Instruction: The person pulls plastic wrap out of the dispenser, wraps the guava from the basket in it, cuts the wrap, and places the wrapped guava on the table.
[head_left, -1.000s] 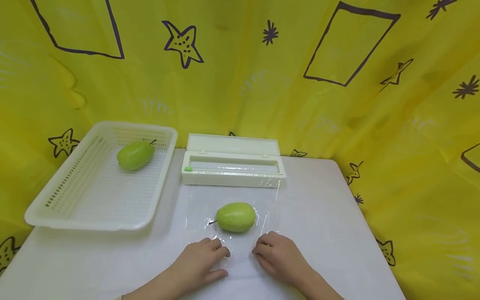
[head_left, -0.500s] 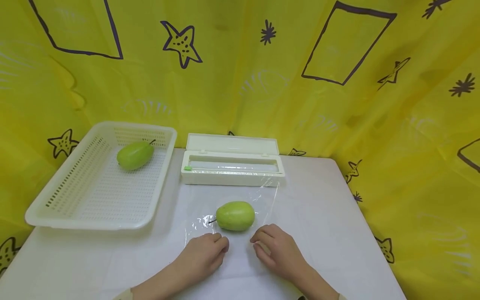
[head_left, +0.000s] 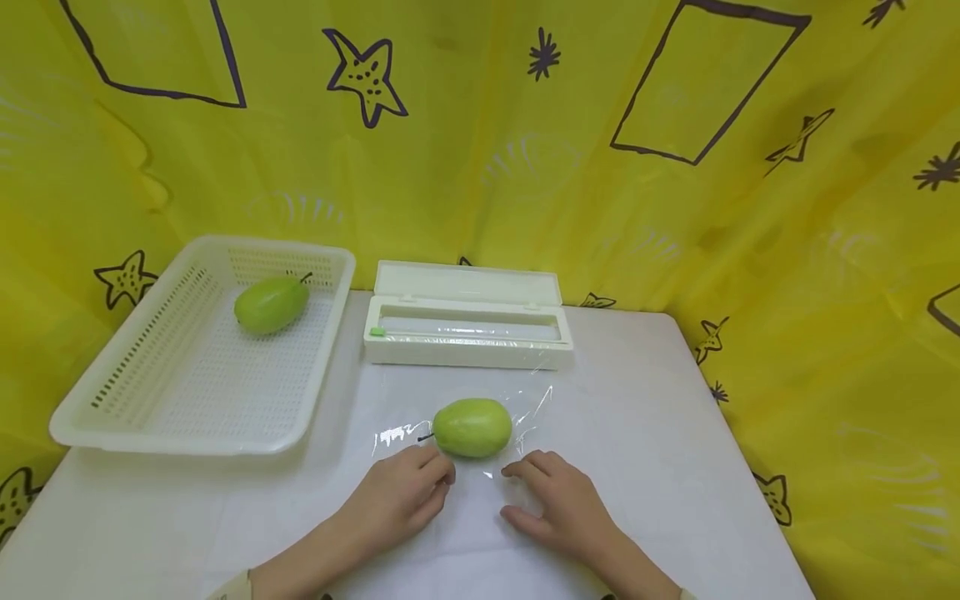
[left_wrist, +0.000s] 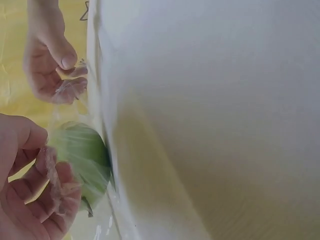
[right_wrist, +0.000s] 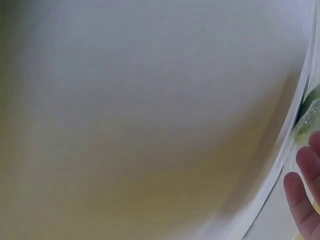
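A green pear (head_left: 472,427) lies on its side at the middle of the table, its stem to the left. Clear cling film (head_left: 393,435) spreads around and under it; in the left wrist view film also passes in front of the pear (left_wrist: 85,155). My left hand (head_left: 401,493), near the stem end, pinches the bunched film edge (left_wrist: 52,175) between thumb and fingers. On the other side, my right hand (head_left: 558,504) has its thumb apart from its bent fingers, and film touches the fingertips. Only a few right fingers (right_wrist: 300,200) show in the right wrist view.
Behind the pear stands a white cling film dispenser (head_left: 468,354), lid raised, with a green slider (head_left: 377,332). A white plastic basket (head_left: 187,446) at the left holds another green pear (head_left: 272,305). A yellow patterned curtain (head_left: 480,167) borders the white table (head_left: 637,400).
The left fingers have closed together on the film edge, and that hand has moved slightly forward toward the pear. The right hand's thumb has spread away from its fingers. The film has shifted.
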